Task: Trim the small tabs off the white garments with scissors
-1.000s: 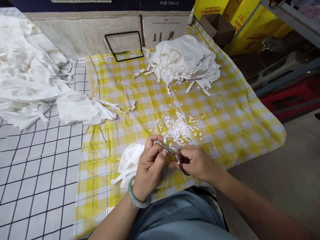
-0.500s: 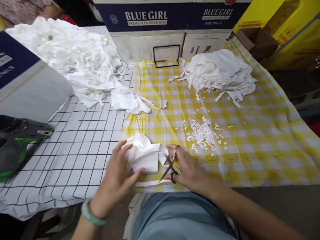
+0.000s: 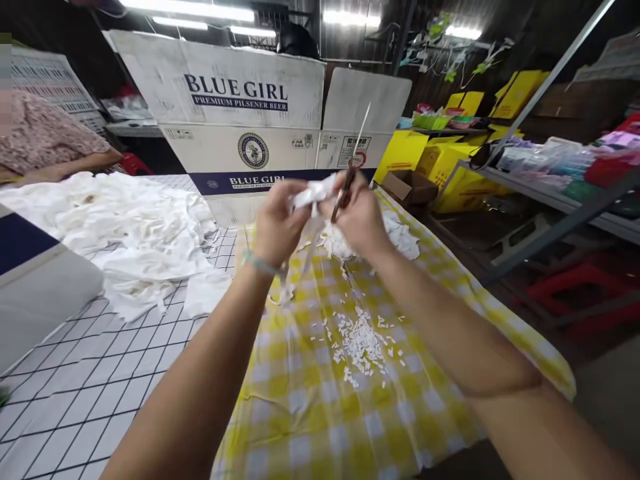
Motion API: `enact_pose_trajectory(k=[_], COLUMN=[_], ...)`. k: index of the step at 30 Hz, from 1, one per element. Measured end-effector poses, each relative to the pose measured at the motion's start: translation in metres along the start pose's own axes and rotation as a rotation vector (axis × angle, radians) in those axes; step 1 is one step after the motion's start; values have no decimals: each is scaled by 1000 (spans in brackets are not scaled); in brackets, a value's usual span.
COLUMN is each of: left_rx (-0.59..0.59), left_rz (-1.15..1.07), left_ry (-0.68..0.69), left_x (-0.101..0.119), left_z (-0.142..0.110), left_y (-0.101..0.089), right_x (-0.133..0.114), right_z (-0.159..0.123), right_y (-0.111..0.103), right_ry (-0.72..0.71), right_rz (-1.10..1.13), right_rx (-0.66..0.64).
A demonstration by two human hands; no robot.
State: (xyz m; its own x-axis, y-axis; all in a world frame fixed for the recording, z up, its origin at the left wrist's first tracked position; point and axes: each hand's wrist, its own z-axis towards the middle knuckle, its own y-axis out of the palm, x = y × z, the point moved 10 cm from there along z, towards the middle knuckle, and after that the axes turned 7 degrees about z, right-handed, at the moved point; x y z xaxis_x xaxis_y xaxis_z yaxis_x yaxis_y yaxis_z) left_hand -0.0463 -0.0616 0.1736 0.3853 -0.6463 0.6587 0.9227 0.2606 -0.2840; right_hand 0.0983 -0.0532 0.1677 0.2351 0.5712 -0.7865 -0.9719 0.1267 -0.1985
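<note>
Both hands are raised above the table at mid-view. My left hand (image 3: 279, 225), with a pale green bangle on its wrist, is closed on a bunched piece of white cloth (image 3: 316, 193). A narrow strip hangs from this cloth, blurred by motion. Closed around a pair of scissors (image 3: 360, 137), my right hand (image 3: 363, 217) has the blades pointing up and away. The fingers of my right hand also meet the cloth's right end; whether they grip it is unclear. Behind the hands lies a pile of white cloth pieces (image 3: 403, 239), partly hidden by my right hand.
Small white clippings (image 3: 363, 343) lie scattered on the yellow checked tablecloth (image 3: 300, 393). A larger white cloth heap (image 3: 135, 220) covers the left back. A cardboard box (image 3: 210, 143) stands behind. Another person's arm (image 3: 75, 167) rests at far left; shelving (image 3: 560, 180) is at right.
Both hands have risen from the table's front edge, lifting the white cloth and scissors forward. The scissors now point upward instead of toward me. The head view has tilted up.
</note>
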Motion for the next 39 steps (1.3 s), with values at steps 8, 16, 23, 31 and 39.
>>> enact_pose_trajectory(k=[8,16,23,31,39], left_rx=[-204,-53,177,-38,-298], left_rz=[-71,-207,-651,-808,-838], left_ry=[-394,-963,-1231,-1279,-1297], left_x=[-80,-134,-129,-67,-30], left_z=[-107,-263,-281,-308,-319], left_y=[54,-43,-59,-67,-61], right_x=[75,127,36,49,52], right_z=[11,-142,-248,-265,-214], right_y=[-57,176,170,127,172], right_ry=[-146,188,448,590,504], right_rz=[-621,-87,281,381,523], right_rx=[176,-694,-884,-671,-748])
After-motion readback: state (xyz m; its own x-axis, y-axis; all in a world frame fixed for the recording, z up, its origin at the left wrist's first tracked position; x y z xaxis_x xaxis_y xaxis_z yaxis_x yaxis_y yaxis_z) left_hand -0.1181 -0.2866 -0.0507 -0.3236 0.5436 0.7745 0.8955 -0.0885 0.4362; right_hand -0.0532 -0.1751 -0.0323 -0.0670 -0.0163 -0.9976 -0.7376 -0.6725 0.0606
